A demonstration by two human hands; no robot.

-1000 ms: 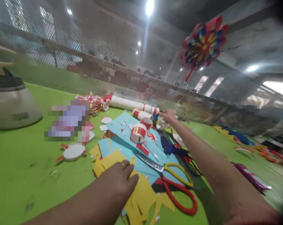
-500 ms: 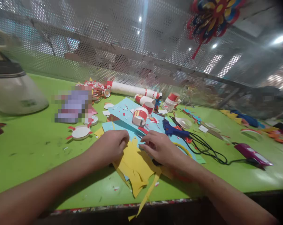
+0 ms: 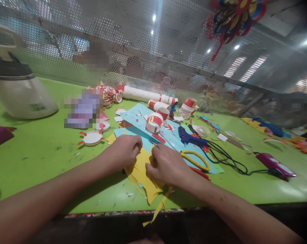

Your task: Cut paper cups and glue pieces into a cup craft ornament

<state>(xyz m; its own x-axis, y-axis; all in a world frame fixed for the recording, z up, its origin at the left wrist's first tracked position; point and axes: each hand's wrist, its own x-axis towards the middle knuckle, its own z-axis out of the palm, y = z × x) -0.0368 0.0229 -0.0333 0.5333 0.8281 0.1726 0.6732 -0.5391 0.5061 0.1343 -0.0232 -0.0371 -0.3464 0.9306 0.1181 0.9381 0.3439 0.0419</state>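
I see a jug [image 3: 23,95] at far left, a long tube [image 3: 147,94] lying by the mesh [image 3: 133,23], a corded glue gun [image 3: 192,138] nearer, and a flower ornament [image 3: 238,15] hanging upper right.

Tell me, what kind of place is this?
It looks like a craft workspace, maybe a workshop or classroom. The clues are the cut yellow paper, the blue glue gun with its black cord, and the red-and-white paper cups.
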